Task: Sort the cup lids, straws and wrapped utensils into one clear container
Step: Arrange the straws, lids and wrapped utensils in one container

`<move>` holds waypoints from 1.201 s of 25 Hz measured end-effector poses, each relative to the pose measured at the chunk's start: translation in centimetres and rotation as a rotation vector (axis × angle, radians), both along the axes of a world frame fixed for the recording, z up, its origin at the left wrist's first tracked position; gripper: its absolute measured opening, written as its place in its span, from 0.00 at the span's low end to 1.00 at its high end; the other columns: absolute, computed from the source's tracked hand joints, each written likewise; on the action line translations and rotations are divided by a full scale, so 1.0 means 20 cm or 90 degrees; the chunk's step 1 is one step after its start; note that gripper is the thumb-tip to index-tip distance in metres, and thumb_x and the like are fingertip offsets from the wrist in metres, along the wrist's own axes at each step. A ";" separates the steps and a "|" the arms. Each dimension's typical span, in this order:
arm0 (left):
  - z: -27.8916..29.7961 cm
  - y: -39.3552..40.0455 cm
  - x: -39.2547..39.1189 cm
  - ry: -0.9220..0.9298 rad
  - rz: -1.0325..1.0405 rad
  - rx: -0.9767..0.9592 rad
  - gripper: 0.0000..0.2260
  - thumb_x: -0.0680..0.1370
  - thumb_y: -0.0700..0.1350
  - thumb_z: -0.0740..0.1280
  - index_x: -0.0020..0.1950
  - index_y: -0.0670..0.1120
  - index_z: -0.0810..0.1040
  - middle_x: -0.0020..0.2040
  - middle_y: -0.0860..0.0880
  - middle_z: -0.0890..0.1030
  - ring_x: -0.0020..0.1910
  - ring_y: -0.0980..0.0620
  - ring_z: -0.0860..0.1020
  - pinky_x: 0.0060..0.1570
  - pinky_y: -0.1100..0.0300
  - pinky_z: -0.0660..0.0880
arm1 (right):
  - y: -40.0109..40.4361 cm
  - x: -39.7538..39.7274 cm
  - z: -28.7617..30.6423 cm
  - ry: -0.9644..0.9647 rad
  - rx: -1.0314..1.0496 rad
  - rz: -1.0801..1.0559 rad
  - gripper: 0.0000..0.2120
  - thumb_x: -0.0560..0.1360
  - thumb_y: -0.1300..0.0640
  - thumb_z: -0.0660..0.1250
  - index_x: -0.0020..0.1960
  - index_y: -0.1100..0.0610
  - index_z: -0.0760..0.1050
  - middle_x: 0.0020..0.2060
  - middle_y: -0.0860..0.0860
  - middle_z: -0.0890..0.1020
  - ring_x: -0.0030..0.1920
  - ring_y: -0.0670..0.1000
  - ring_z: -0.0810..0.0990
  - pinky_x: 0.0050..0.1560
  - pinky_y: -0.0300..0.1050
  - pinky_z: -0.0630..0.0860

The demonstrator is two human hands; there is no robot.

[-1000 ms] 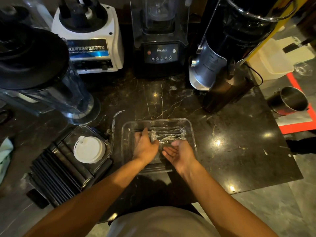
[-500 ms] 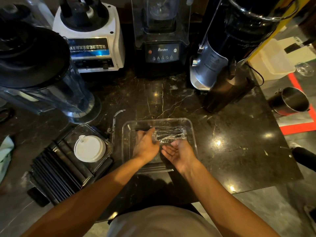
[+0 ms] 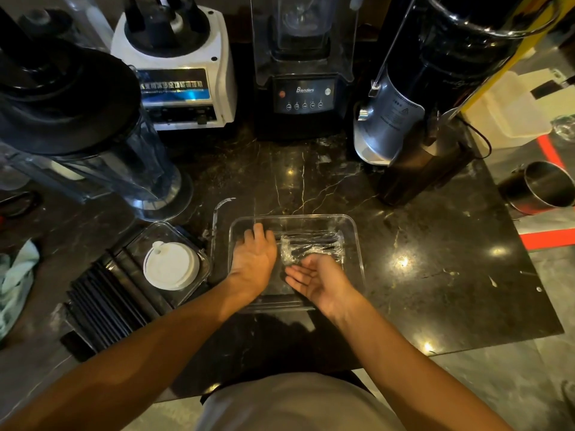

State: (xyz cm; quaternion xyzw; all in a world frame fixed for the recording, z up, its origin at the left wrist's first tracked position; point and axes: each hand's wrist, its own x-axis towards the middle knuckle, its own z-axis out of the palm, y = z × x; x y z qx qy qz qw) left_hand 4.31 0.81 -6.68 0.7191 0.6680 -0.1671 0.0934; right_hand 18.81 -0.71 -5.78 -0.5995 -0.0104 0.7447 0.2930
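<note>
A clear rectangular container sits on the dark marble counter in front of me. Wrapped black utensils lie across its far half. My left hand rests palm down inside the container, just left of the utensils. My right hand is palm up at the near side, fingers apart, its fingertips close to the wrapping. Neither hand grips anything. To the left, a white cup lid lies in a smaller clear tray, beside a row of black straws.
Blenders stand along the back: a jug blender at left, a white base, a black one. A black and silver machine is at right. A steel cup sits off the counter's right edge. A pale cloth lies far left.
My left hand has slid slightly left, off the wrapped utensils. My right hand has opened a little and drawn back toward me.
</note>
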 end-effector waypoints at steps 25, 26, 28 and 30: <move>0.33 -0.03 -0.16 -0.180 -0.055 0.271 0.05 0.79 0.43 0.70 0.54 0.45 0.81 0.46 0.46 0.81 0.32 0.45 0.82 0.24 0.57 0.72 | 0.05 0.02 -0.04 -0.027 -0.007 -0.080 0.11 0.83 0.67 0.57 0.63 0.66 0.73 0.62 0.66 0.80 0.55 0.60 0.84 0.47 0.52 0.82; 0.31 -0.05 -0.18 -0.196 -0.057 0.272 0.05 0.80 0.44 0.69 0.54 0.45 0.81 0.46 0.47 0.81 0.31 0.45 0.82 0.24 0.57 0.74 | 0.05 0.02 -0.03 -0.055 -0.011 -0.050 0.14 0.83 0.68 0.56 0.66 0.67 0.72 0.60 0.65 0.81 0.53 0.59 0.85 0.46 0.52 0.82; 0.27 -0.10 -0.20 -0.217 -0.064 0.233 0.07 0.82 0.47 0.65 0.55 0.47 0.81 0.49 0.49 0.81 0.33 0.46 0.84 0.27 0.56 0.77 | 0.05 0.02 0.00 -0.116 -0.010 0.009 0.16 0.84 0.69 0.55 0.70 0.66 0.70 0.57 0.63 0.81 0.51 0.57 0.85 0.42 0.50 0.83; 0.22 -0.15 -0.21 -0.229 -0.059 0.162 0.09 0.83 0.49 0.62 0.58 0.50 0.80 0.52 0.51 0.82 0.39 0.48 0.85 0.34 0.55 0.79 | 0.05 0.04 0.04 -0.162 -0.005 0.049 0.16 0.85 0.68 0.55 0.71 0.65 0.69 0.56 0.62 0.82 0.49 0.56 0.85 0.40 0.48 0.84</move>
